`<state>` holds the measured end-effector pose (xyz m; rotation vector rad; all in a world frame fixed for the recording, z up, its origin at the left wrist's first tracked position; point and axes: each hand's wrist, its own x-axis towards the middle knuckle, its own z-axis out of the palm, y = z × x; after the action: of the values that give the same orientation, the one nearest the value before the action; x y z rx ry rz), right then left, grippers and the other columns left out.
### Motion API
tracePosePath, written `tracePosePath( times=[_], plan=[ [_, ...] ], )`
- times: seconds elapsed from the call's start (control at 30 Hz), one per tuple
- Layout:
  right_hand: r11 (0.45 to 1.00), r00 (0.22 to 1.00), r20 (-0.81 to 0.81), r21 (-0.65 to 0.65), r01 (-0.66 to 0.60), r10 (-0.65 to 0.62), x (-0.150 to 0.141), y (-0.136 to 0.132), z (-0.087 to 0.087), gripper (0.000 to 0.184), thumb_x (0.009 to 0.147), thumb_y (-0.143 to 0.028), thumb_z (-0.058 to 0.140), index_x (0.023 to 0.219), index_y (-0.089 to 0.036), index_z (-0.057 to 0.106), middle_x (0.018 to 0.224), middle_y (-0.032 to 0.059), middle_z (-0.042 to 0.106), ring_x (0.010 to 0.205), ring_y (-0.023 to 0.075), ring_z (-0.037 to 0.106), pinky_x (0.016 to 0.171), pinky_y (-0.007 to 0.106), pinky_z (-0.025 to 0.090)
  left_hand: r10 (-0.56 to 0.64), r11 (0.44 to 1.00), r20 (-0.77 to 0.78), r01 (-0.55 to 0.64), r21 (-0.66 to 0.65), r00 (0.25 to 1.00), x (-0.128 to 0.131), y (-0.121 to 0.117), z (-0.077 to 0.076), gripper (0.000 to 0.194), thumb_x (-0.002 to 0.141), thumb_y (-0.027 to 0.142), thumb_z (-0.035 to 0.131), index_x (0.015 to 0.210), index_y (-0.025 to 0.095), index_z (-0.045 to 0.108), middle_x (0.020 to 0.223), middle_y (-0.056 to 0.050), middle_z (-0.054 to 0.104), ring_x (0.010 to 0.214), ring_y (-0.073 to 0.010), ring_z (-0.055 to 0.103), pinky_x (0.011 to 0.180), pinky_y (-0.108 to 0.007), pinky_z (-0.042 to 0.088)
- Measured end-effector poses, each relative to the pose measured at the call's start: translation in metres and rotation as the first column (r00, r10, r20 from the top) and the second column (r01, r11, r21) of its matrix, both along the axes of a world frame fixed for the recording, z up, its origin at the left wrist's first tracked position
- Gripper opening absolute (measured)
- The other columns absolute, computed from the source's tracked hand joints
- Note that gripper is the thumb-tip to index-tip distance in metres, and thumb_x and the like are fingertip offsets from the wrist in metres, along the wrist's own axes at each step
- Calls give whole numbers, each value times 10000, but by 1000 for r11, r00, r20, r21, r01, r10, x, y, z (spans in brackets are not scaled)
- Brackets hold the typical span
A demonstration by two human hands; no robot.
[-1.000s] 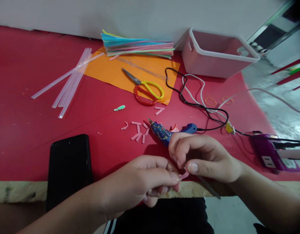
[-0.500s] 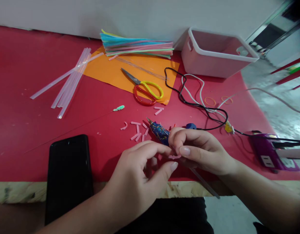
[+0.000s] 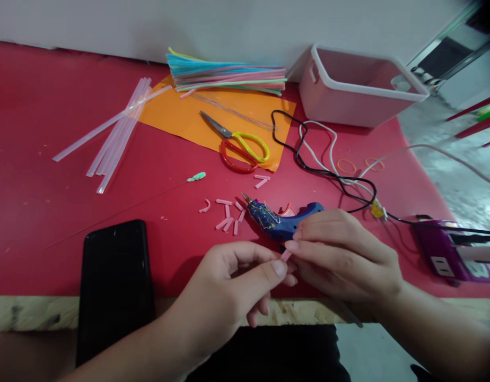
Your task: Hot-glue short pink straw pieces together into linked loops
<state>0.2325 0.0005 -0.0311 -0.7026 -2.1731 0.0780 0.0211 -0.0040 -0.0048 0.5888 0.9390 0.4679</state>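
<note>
Two hands meet at a small pink piece (image 3: 286,255) above the near side of a red table (image 3: 110,212).

At the left, a black phone (image 3: 115,286) lies near several clear sticks (image 3: 120,138), one crossing the others. A thin wire (image 3: 117,214) ends in a green tip (image 3: 196,176). The left hand (image 3: 239,281) pinches the pink piece between thumb and fingers; short pink bits (image 3: 228,210) lie beyond it. Open scissors (image 3: 239,146) rest partly on orange paper (image 3: 177,119). The right hand (image 3: 346,260) has fingertips at the piece's upper end, its thumb hidden, so I cannot tell whether it grips. Just beyond is a blue glue gun (image 3: 282,225); farther right sits a purple power strip (image 3: 447,254).
</note>
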Motion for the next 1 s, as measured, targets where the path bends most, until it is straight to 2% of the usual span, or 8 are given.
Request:
tracePosePath(
  times=[0.1,0.2,0.33,0.43,0.6,0.73,0.93,1.0],
  plan=[
    [1000,998,58,-17,-13,14,4,-5,0,360,806,-111,776,1159,-155,722,977,95,724,914,221,702,782,384,645,-10,999,35,12,-45,999,1,-3,-1,197,814,294,754,715,133,700,652,-12,677,445,-47,495,411,-155,416],
    [997,998,57,-70,28,-24,2,-9,4,368,810,-113,779,1163,-195,717,958,74,744,880,217,710,758,389,650,-24,997,68,29,-71,997,3,-4,0,220,761,291,812,699,134,671,697,-9,691,486,-56,545,437,-156,467],
    [998,1000,-6,-64,18,-19,-5,-5,9,248,811,-73,759,1039,-169,737,859,49,738,781,178,706,725,342,634,-31,998,104,37,-52,994,6,-4,2,277,722,298,848,679,154,615,591,34,617,492,-68,564,451,-146,468],
    [997,999,-32,-73,-8,6,-9,1,12,185,813,-62,753,973,-152,735,803,40,723,742,148,693,709,308,612,-24,999,84,22,23,996,7,-8,2,216,799,265,767,726,167,589,579,43,604,481,-64,564,464,-140,471],
    [976,993,-113,-212,-54,31,-9,2,12,116,848,-94,710,955,-134,728,789,57,695,734,147,678,693,317,586,-21,983,25,16,182,999,7,-18,0,168,872,261,681,777,173,574,656,37,596,529,-73,604,504,-155,507],
    [958,988,-141,-265,-105,69,-9,1,11,110,837,-80,694,935,-115,730,784,71,693,726,147,676,711,316,582,27,910,-66,3,414,997,6,-25,-7,180,914,285,645,777,171,618,761,3,608,582,-106,657,513,-191,530],
    [953,990,-114,-280,-117,88,-10,2,11,138,820,-58,670,936,-106,725,795,76,691,738,147,662,720,319,582,61,816,-175,52,576,983,5,-30,-15,224,954,320,604,787,172,625,792,-23,619,611,-129,668,517,-218,538],
    [946,990,-116,-304,-114,82,-11,1,12,154,835,-56,644,956,-118,717,814,74,702,755,147,664,730,317,585,64,819,-173,47,572,983,7,-31,-15,224,961,327,592,801,173,624,776,-18,611,594,-122,655,501,-213,524]
  ],
)
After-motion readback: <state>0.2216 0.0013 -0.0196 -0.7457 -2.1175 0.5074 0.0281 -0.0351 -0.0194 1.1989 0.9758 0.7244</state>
